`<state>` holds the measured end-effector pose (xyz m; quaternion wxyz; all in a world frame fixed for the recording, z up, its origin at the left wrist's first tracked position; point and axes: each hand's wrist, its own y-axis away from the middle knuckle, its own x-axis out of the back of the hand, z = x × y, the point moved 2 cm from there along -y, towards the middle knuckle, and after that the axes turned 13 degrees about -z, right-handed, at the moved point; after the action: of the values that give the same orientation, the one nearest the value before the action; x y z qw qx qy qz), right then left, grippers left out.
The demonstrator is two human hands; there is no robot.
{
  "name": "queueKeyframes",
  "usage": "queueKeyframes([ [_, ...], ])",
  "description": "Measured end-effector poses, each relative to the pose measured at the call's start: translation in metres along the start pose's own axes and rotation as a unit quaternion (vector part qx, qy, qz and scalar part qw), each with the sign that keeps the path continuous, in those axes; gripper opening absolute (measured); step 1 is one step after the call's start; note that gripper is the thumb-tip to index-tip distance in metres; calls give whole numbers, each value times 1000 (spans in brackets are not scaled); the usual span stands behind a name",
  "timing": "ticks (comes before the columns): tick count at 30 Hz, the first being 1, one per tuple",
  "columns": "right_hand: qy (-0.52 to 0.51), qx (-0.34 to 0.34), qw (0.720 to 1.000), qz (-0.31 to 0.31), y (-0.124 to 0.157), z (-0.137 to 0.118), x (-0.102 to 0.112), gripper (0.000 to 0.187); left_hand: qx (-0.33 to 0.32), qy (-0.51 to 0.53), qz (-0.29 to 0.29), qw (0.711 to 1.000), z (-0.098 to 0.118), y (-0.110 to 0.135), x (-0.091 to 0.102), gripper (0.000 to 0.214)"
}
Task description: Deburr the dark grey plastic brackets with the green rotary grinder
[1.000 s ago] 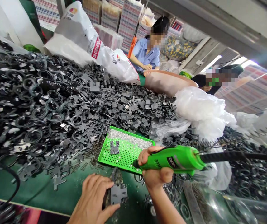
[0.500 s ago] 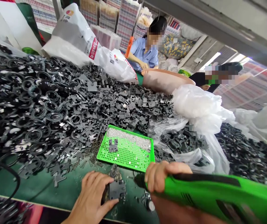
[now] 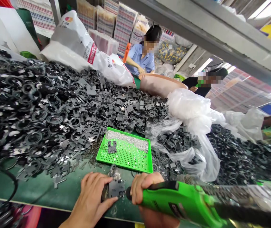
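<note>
Factory assembly bench | black plastic parts heaped behind green screw tray | stacked cartons beyond

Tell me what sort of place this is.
Most likely a factory assembly bench: heaps of black plastic parts cover the table, the right hand grips a green electric screwdriver near a green tray of screws, the left hand holds a black part, and other people work at the far end.

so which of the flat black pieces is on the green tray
The lone black piece at the left of the green tray, below the silver screws; the others lie heaped off it.
</note>
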<state>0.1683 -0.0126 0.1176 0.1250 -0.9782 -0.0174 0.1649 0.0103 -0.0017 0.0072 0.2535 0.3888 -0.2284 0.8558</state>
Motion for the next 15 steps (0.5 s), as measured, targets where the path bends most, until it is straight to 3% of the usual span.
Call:
queueKeyframes([
  [4,-4,20,1000,-5,0,2,0,52,1,3,-9,1000,0,0,0,38],
  [11,-25,-46,997,-53,6,-13,10,44,5,-7,-6,1000,-1,1,-1,40],
  [15,3,-26,998,-54,11,-7,16,47,-3,-11,1,1000,-1,0,-1,41],
])
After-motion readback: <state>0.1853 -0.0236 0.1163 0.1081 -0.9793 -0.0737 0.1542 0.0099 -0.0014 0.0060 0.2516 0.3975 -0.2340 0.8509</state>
